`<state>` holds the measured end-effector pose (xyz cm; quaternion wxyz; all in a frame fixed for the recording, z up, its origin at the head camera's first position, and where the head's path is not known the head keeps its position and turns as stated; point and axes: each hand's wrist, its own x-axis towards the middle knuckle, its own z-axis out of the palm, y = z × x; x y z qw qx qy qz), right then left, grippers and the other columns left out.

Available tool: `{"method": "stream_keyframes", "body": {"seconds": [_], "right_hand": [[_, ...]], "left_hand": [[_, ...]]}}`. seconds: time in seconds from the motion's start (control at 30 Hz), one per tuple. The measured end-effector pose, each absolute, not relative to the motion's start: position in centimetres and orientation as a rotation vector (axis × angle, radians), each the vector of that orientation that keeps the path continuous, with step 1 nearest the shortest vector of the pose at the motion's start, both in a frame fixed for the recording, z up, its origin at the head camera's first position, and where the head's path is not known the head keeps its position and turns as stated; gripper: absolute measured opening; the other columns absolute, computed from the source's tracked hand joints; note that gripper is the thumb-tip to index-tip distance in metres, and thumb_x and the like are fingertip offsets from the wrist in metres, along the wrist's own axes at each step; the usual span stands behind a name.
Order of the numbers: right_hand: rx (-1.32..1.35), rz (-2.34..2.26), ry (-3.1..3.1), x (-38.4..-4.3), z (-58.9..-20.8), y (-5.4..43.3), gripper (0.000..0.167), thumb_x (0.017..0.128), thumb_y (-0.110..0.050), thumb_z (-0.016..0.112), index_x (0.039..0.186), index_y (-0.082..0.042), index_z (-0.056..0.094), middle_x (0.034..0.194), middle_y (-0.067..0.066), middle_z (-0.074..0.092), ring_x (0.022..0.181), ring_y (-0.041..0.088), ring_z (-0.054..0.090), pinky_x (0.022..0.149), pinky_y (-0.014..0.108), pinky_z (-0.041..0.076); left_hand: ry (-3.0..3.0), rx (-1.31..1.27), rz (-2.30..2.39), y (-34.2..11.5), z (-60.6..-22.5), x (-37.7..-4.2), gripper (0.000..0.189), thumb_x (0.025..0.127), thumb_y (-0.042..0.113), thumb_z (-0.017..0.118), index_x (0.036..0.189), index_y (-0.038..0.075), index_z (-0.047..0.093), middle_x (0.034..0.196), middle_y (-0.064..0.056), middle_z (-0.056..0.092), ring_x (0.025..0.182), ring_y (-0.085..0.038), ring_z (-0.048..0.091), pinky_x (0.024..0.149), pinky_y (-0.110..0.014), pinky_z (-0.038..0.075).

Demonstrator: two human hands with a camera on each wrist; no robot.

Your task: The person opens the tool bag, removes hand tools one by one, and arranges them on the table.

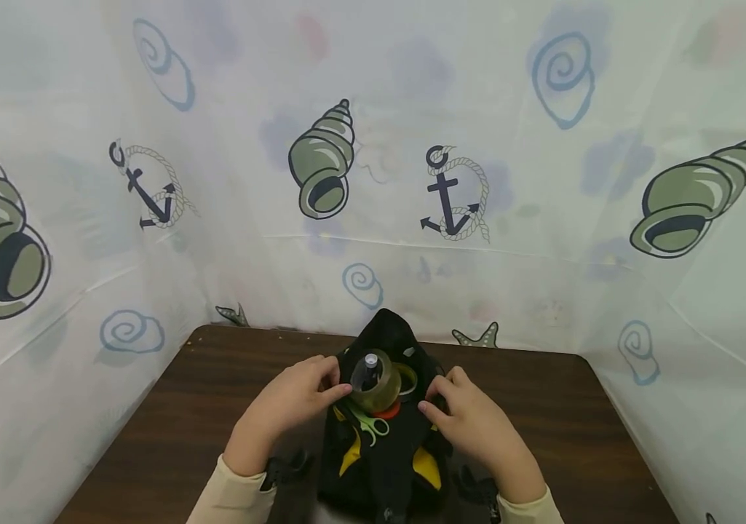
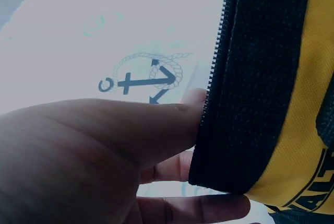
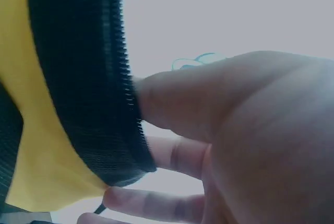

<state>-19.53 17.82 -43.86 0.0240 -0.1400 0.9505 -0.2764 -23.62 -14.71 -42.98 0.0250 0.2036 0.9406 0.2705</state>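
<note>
A black and yellow zip bag (image 1: pixel 394 455) sits on the table with its top gaping. My left hand (image 1: pixel 290 397) pinches the bag's left rim between thumb and fingers, right at the zipper teeth (image 2: pixel 213 67). On the opposite side my right hand (image 1: pixel 477 426) grips the other rim, thumb against the zipper edge (image 3: pixel 127 67). Within the opening show a wide translucent tape roll (image 1: pixel 386 397), a thinner tape roll (image 1: pixel 414 378), green-handled scissors (image 1: pixel 373 424) and a red piece (image 1: pixel 389 412). A dark item with a pale cap (image 1: pixel 371 360) stands inside the wide roll.
The dark wooden table (image 1: pixel 228 371) has rounded back corners. Behind it and at both sides hangs a pale cloth (image 1: pixel 386 269) printed with shells and anchors. Black straps (image 1: pixel 287 466) circle the wrists near the bag's front.
</note>
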Motion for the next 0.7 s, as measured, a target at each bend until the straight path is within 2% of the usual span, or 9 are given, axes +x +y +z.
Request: {"method": "stream_keyframes", "body": {"seconds": [0.1,0.17,0.23,0.27,0.37,0.4,0.47,0.57,0.7], "right_hand": [[-0.434,-0.866,2.945,-19.5,-43.8,18.2,0.015,0.108,-0.041,0.070,0.117,-0.029,0.070,0.116,0.000,0.054,0.075,0.011,0.052,0.071,0.031,0.046],[-0.436,-0.877,2.944,-19.6,-43.7,18.6,0.015,0.109,-0.039,0.069,0.119,-0.028,0.071,0.122,-0.002,0.056,0.079,0.010,0.053,0.073,0.032,0.046],[-0.433,-0.885,2.949,-19.7,-43.7,18.9,0.014,0.109,-0.038,0.069,0.119,-0.029,0.072,0.126,-0.004,0.057,0.083,0.010,0.053,0.075,0.033,0.047],[-0.430,-0.886,2.956,-19.8,-43.6,19.0,0.014,0.109,-0.038,0.069,0.119,-0.029,0.072,0.127,-0.005,0.057,0.085,0.010,0.053,0.076,0.033,0.046],[-0.404,-0.902,2.966,-20.0,-43.6,19.1,0.012,0.109,-0.036,0.069,0.118,-0.030,0.073,0.124,-0.005,0.060,0.085,0.012,0.053,0.075,0.035,0.046],[-0.390,-0.899,2.972,-20.0,-43.7,19.1,0.010,0.109,-0.036,0.069,0.117,-0.030,0.073,0.121,-0.006,0.061,0.084,0.012,0.053,0.074,0.034,0.046],[-0.360,-0.891,2.987,-20.1,-43.8,19.3,0.008,0.109,-0.035,0.070,0.114,-0.030,0.073,0.112,-0.006,0.062,0.080,0.012,0.054,0.072,0.034,0.046],[-0.305,-0.873,3.015,-20.3,-44.1,19.8,0.005,0.108,-0.032,0.071,0.107,-0.029,0.074,0.097,-0.008,0.064,0.072,0.012,0.054,0.066,0.033,0.045],[-0.273,-0.827,3.025,-20.8,-44.0,20.8,0.016,0.107,-0.029,0.073,0.092,-0.023,0.069,0.077,-0.004,0.057,0.059,0.014,0.047,0.055,0.029,0.037]], "left_hand": [[2.911,0.629,0.840,-14.7,-43.3,-23.5,0.012,0.107,0.032,0.073,0.100,0.027,0.064,0.093,0.007,0.059,0.075,-0.012,0.055,0.068,-0.032,0.046],[2.907,0.623,0.840,-14.6,-43.5,-23.5,0.007,0.109,0.027,0.070,0.115,0.026,0.069,0.108,0.006,0.066,0.085,-0.013,0.061,0.076,-0.036,0.052],[2.898,0.611,0.848,-14.7,-43.7,-23.5,0.026,0.110,0.027,0.067,0.135,0.026,0.069,0.128,0.005,0.070,0.099,-0.016,0.068,0.086,-0.042,0.057],[2.880,0.602,0.856,-14.8,-43.7,-23.5,0.034,0.110,0.027,0.066,0.145,0.026,0.066,0.129,0.004,0.071,0.098,-0.018,0.069,0.087,-0.044,0.056],[2.800,0.583,0.872,-15.2,-44.1,-23.6,0.050,0.112,0.028,0.061,0.162,0.028,0.053,0.099,0.002,0.074,0.074,-0.019,0.066,0.075,-0.043,0.057],[2.771,0.577,0.876,-15.4,-44.1,-23.6,0.053,0.113,0.027,0.059,0.165,0.028,0.049,0.085,0.003,0.069,0.064,-0.018,0.060,0.068,-0.041,0.055],[2.717,0.582,0.884,-15.8,-44.3,-23.6,0.057,0.113,0.024,0.056,0.168,0.027,0.044,0.062,0.004,0.049,0.048,-0.016,0.040,0.056,-0.035,0.044],[2.700,0.591,0.880,-16.4,-44.4,-24.0,0.061,0.110,0.019,0.055,0.169,0.027,0.042,0.056,0.007,0.039,0.045,-0.012,0.031,0.050,-0.030,0.037],[2.713,0.586,0.870,-17.2,-44.2,-24.7,0.067,0.107,0.018,0.057,0.170,0.032,0.040,0.055,0.008,0.036,0.046,-0.012,0.029,0.051,-0.029,0.036]]}}
